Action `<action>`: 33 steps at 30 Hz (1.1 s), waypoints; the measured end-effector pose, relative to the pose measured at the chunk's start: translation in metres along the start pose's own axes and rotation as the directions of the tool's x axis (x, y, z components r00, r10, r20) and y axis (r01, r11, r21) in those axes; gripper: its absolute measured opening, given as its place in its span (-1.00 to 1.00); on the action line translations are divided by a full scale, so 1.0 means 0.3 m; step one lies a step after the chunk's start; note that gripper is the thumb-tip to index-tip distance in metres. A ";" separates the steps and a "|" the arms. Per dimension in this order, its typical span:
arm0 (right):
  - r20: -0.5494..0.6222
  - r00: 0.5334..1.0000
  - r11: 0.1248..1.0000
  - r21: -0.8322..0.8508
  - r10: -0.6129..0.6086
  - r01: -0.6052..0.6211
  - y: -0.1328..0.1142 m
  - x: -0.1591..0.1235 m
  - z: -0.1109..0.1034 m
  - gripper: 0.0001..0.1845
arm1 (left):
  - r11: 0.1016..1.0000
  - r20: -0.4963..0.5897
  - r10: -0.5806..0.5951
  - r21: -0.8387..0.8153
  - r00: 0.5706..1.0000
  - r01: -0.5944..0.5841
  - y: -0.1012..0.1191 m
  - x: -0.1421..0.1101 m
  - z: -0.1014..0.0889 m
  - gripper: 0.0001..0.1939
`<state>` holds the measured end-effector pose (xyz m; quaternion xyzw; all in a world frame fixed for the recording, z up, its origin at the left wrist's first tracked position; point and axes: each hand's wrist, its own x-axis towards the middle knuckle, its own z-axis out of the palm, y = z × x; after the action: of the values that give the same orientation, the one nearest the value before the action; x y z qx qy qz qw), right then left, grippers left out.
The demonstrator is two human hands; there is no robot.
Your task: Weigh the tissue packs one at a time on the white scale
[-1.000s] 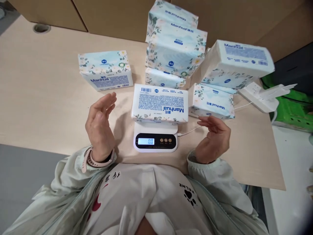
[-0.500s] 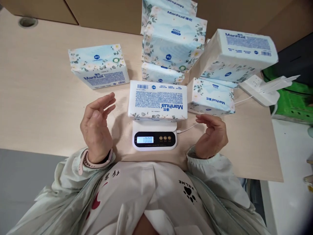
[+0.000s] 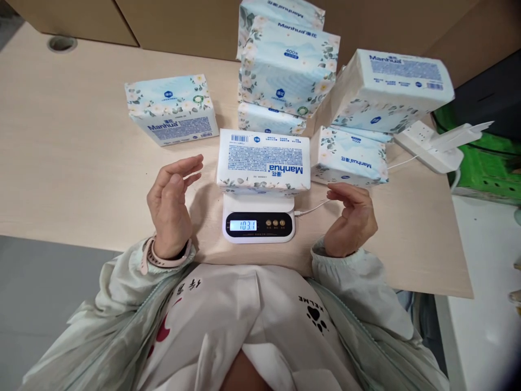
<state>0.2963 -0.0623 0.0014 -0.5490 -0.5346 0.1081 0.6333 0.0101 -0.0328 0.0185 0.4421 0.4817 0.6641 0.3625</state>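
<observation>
A pack of Manhua tissues (image 3: 264, 162) lies on a small white kitchen scale (image 3: 259, 219), whose lit display reads about 103. My left hand (image 3: 171, 206) hovers just left of the pack, palm turned inward and fingers stretched out, holding nothing. To the right of the scale my right hand (image 3: 350, 218) is raised with loosely curled, parted fingers, also empty. Neither hand touches the pack or the scale.
More tissue packs stand around: one alone at the left (image 3: 171, 108), a stack behind the scale (image 3: 288, 68), and two stacked at the right (image 3: 386, 89). A white power strip (image 3: 427, 145) lies at the table's right edge. Cardboard boxes line the back.
The scale's reading rose from 0.0 to about 100 and then about 103. Both hands stayed open beside the pack, barely shifting; the camera view moved slightly.
</observation>
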 end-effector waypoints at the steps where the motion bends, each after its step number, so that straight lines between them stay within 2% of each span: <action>1: 0.006 1.000 1.000 -0.004 -0.003 0.003 0.001 0.000 0.000 -0.46 | 1.000 0.007 -0.002 0.003 1.000 0.002 -0.003 0.001 -0.002 -0.77; 7: 0.018 0.999 0.999 0.029 -0.033 0.032 0.003 0.003 0.001 -0.46 | 1.000 -0.005 -0.005 -0.014 1.000 0.005 -0.013 0.006 -0.003 -0.78; 10: 0.001 0.998 0.995 0.079 -0.064 0.063 0.003 0.003 0.004 -0.52 | 1.000 0.025 -0.012 0.010 1.000 0.012 -0.014 0.007 -0.008 -0.79; 16: 0.009 0.997 0.994 0.076 -0.080 0.079 0.010 0.003 0.000 -0.51 | 0.999 0.082 -0.005 0.054 0.997 0.001 -0.021 0.011 -0.013 -0.80; 18: 0.031 0.997 0.997 0.032 -0.066 0.065 0.012 0.003 -0.003 -0.49 | 0.998 0.107 -0.001 0.057 0.994 -0.005 -0.026 0.017 -0.012 -0.79; 22: 0.064 0.998 0.999 -0.045 -0.023 0.026 0.007 0.006 -0.004 -0.40 | 1.000 0.149 -0.015 0.022 0.989 0.012 -0.033 0.036 -0.011 -0.64; 27: 0.084 0.996 0.999 0.036 0.037 -0.040 -0.011 0.012 0.003 -0.40 | 0.994 0.167 -0.098 -0.029 0.981 0.104 -0.022 0.049 -0.008 -0.61; 33: 0.076 0.995 0.996 0.054 0.070 -0.074 -0.020 0.014 0.006 -0.39 | 0.992 0.177 -0.097 -0.065 0.979 0.110 -0.010 0.052 0.005 -0.62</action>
<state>0.2939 -0.0604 0.0084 -0.5455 -0.5341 0.1662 0.6241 0.0061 -0.0173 0.0195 0.4587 0.4458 0.6208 0.4533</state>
